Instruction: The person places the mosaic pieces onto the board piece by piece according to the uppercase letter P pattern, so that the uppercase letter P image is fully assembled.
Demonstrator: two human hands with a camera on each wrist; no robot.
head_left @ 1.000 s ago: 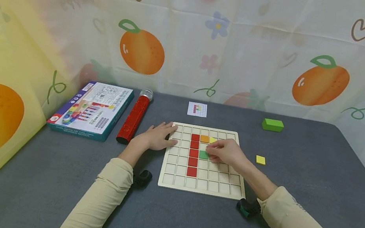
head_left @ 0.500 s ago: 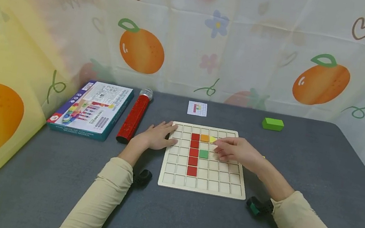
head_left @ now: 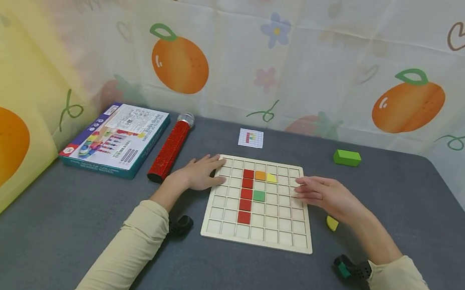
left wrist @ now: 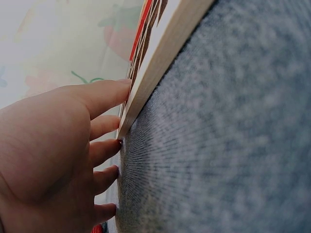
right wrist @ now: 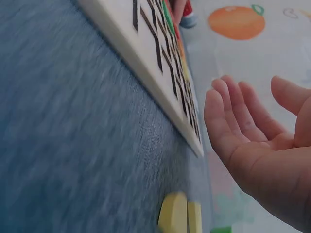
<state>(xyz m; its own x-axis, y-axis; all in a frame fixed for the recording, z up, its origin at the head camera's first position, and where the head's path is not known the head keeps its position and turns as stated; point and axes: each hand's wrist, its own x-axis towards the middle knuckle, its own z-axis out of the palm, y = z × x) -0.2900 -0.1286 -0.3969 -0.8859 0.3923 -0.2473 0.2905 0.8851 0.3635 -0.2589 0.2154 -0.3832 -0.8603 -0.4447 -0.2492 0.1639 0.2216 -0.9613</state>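
Observation:
A pale wooden grid board [head_left: 284,225] lies flat on the dark table, with a column of red squares [head_left: 246,194] set in its cells. An orange square [head_left: 260,176], a yellow square [head_left: 271,178] and a green square [head_left: 259,196] sit to the right of that column. My left hand [head_left: 197,175] rests at the board's left edge, fingers spread, thumb touching the rim. Above the board's right edge hovers my right hand [head_left: 330,197], fingers loosely extended and holding nothing. Beneath it, a yellow piece with a curved edge [right wrist: 173,213] lies beside a second yellow piece [right wrist: 194,217].
A small card with a printed coloured grid [head_left: 251,138] lies behind the board. The green block [head_left: 347,158] stands at the back right. On the left are a red glittery microphone [head_left: 169,151] and a flat box [head_left: 116,139]. A fruit-print cloth [head_left: 320,52] hangs behind the table.
My right hand has moved right from the grid's middle to beyond the board's right edge, uncovering the yellow square in the top row. My left hand has stayed in place.

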